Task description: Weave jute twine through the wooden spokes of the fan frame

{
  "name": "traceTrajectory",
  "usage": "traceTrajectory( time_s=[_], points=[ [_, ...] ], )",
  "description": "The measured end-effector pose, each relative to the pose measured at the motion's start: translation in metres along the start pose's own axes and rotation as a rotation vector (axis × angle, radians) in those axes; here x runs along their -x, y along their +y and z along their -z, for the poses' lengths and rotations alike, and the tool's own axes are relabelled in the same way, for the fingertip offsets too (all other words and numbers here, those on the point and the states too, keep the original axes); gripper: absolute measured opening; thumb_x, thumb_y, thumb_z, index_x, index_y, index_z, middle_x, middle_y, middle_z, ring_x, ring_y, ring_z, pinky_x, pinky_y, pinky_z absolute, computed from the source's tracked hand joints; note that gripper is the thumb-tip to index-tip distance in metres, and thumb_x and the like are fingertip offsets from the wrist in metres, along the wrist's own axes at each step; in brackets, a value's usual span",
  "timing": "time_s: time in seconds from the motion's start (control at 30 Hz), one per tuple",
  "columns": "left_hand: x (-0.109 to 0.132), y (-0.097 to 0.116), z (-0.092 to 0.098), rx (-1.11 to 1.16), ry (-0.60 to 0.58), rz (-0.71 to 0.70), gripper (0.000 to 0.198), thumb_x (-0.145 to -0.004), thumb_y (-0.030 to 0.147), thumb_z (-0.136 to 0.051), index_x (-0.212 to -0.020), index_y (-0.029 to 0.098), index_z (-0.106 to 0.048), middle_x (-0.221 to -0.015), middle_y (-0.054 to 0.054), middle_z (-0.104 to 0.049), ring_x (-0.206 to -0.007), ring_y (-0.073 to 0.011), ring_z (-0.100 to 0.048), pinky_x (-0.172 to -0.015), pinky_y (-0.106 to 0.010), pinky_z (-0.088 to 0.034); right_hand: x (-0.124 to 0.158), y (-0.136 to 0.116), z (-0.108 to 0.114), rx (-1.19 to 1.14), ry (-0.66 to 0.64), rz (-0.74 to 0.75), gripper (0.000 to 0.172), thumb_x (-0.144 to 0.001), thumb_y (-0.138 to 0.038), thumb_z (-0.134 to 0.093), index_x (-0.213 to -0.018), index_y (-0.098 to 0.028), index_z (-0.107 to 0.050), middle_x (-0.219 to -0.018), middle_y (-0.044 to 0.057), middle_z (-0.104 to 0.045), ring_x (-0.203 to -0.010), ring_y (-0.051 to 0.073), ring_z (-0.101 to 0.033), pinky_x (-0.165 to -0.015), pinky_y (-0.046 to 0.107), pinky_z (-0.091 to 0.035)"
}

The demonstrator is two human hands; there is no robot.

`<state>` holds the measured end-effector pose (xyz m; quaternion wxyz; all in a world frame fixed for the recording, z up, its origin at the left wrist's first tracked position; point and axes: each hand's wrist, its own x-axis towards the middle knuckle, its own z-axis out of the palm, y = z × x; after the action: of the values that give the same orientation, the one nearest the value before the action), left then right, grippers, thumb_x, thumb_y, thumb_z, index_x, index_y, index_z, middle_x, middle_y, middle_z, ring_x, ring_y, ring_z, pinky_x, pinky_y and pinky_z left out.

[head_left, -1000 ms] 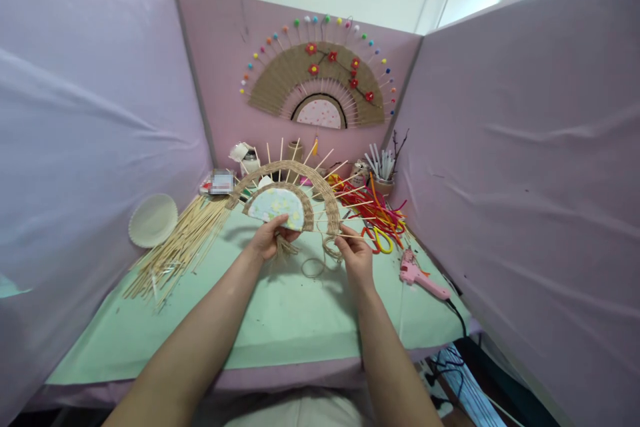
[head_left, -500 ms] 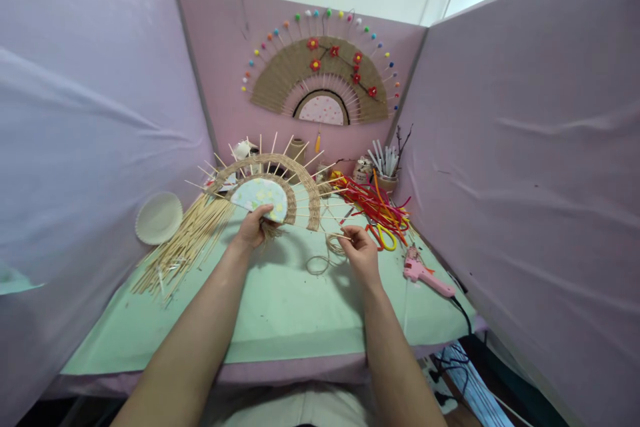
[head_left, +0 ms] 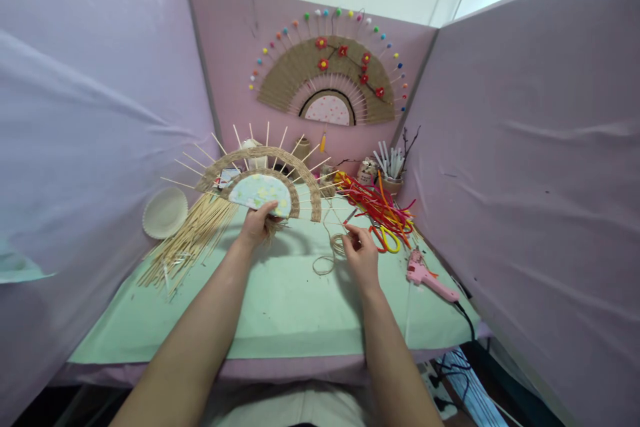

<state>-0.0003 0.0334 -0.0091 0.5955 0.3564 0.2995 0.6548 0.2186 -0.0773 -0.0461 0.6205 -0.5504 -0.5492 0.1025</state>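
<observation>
Fingers of the left hand (head_left: 256, 225) grip the woven fan (head_left: 260, 190) at its base, long axis running rightward to the right hand (head_left: 361, 255), whose fingertips seemingly pinch its lowest stick (head_left: 331, 222), coiled twine (head_left: 337, 245) just below.

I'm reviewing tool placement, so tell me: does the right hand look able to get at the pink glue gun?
Probably yes: only green cloth shows between the right hand and the pink glue gun, with the scissors lying farther back. That hand seems occupied, though, beside the woven fan.
</observation>
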Motion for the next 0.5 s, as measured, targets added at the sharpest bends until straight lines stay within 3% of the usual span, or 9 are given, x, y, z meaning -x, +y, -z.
traceTrajectory(
  time_s=[0.27,0.5],
  points=[
    [0.009,-0.007,-0.009,-0.062,-0.122,0.042,0.056,-0.062,0.021,-0.077,-0.115,0.018,-0.058,-0.093,-0.005,-0.071,-0.069,-0.0156,-0.067,-0.055,-0.025,-0.058,-0.001,-0.004,0.000,-0.179,-0.050,-0.100,0.019,-0.079,-0.032,-0.063,-0.089,-0.018,-0.069,-0.082,0.004,-0.061,-0.074,0.016,-0.055,-0.068,0.029,-0.043],
    [0.014,-0.007,-0.013,0.009,-0.105,0.087,0.053,-0.063,0.020,-0.077,-0.113,0.019,-0.059,-0.086,-0.002,-0.071,-0.065,-0.0138,-0.066,-0.055,-0.024,-0.058,0.001,-0.003,0.001,-0.382,-0.209,-0.215,0.019,-0.076,-0.033,-0.068,-0.091,-0.022,-0.072,-0.087,0.004,-0.065,-0.080,0.017,-0.058,-0.074,0.030,-0.045]
  ],
)
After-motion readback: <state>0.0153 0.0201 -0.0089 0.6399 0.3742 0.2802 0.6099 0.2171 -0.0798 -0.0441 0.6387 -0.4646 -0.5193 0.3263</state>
